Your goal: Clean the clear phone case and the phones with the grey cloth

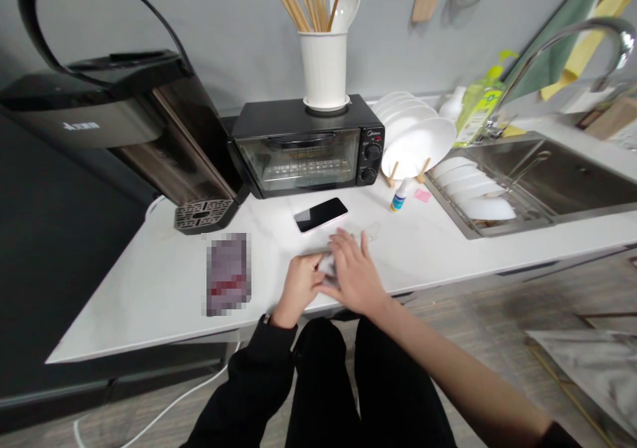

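Both my hands meet near the front edge of the white counter (149, 282). My left hand (298, 285) is closed on a small grey-white thing (326, 262), blurred, that I cannot name. My right hand (355, 272) lies over the same thing, fingers stretched and pressed down on it. Just behind the hands a black phone (320, 214) lies flat, screen up. A small clear wrapper-like piece (371, 230) lies to the right of the fingers.
A black toaster oven (306, 146) carries a white utensil holder (323, 70). A dark water dispenser (144, 123) stands left. White plates (418, 139) sit in a rack, a small bottle (399, 194) beside them, a sink (562, 176) at right. A pixelated card (227, 272) lies left.
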A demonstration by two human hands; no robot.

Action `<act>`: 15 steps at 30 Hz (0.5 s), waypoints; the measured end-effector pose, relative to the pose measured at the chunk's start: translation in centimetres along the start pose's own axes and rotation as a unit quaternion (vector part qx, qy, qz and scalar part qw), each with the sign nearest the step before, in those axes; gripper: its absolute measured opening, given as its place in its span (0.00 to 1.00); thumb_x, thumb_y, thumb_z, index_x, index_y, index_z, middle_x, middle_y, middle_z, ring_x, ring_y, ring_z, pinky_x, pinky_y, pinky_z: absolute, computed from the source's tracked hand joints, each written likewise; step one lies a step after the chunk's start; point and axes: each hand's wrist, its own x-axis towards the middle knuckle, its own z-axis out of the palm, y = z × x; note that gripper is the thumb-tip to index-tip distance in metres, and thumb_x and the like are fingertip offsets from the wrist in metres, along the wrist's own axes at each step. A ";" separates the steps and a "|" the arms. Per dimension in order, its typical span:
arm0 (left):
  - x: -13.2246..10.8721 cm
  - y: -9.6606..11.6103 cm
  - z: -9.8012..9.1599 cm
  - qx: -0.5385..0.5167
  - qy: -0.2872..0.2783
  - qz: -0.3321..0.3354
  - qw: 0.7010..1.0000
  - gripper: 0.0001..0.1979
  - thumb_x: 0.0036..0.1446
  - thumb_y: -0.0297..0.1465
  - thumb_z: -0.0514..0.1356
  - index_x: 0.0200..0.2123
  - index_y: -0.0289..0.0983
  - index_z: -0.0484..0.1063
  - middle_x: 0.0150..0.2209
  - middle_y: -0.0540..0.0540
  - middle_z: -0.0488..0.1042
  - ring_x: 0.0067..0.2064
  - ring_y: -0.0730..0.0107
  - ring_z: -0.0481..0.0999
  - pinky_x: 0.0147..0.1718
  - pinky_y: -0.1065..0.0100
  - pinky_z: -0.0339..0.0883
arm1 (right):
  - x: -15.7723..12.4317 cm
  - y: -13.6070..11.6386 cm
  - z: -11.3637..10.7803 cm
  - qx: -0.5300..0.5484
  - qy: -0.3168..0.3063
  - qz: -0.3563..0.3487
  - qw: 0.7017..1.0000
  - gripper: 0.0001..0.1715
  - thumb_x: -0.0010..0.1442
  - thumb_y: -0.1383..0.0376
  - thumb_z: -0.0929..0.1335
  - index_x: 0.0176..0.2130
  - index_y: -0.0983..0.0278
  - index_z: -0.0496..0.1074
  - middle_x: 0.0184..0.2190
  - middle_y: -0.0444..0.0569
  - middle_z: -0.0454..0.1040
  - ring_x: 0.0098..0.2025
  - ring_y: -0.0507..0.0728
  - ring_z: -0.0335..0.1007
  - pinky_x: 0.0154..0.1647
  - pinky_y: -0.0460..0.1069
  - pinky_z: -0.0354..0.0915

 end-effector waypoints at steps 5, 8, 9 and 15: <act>-0.1 0.0 0.0 0.002 0.003 -0.001 1.000 0.11 0.56 0.21 0.60 0.31 0.36 0.83 0.30 0.46 0.84 0.30 0.63 0.80 0.33 0.69 0.70 | -0.3 1.2 -0.7 -0.007 -0.011 -0.003 1.000 0.41 0.72 0.41 0.58 0.65 0.70 0.63 0.64 0.66 0.70 0.68 0.70 0.61 0.75 0.72 0.29; 0.0 0.3 0.4 -0.022 0.008 0.009 1.000 0.13 0.65 0.28 0.58 0.41 0.40 0.85 0.43 0.46 0.86 0.39 0.61 0.84 0.40 0.67 0.73 | -0.1 4.1 -1.8 -0.049 0.024 0.078 0.995 0.39 0.72 0.42 0.58 0.63 0.71 0.64 0.63 0.68 0.70 0.70 0.73 0.58 0.73 0.76 0.30; 0.0 0.3 0.4 -0.023 0.009 0.012 1.000 0.13 0.65 0.28 0.58 0.41 0.40 0.84 0.44 0.46 0.86 0.39 0.61 0.84 0.41 0.67 0.73 | -0.1 4.0 -1.7 -0.050 0.027 0.083 0.995 0.40 0.71 0.41 0.58 0.62 0.71 0.64 0.63 0.68 0.69 0.71 0.73 0.56 0.73 0.76 0.30; -0.2 -0.1 -0.2 0.019 0.001 0.012 1.000 0.12 0.51 0.17 0.60 0.24 0.36 0.80 0.24 0.48 0.81 0.26 0.66 0.78 0.29 0.70 0.69 | -0.6 -1.2 0.3 0.017 -0.016 -0.038 0.999 0.43 0.71 0.40 0.58 0.66 0.71 0.62 0.65 0.66 0.68 0.68 0.70 0.61 0.76 0.71 0.31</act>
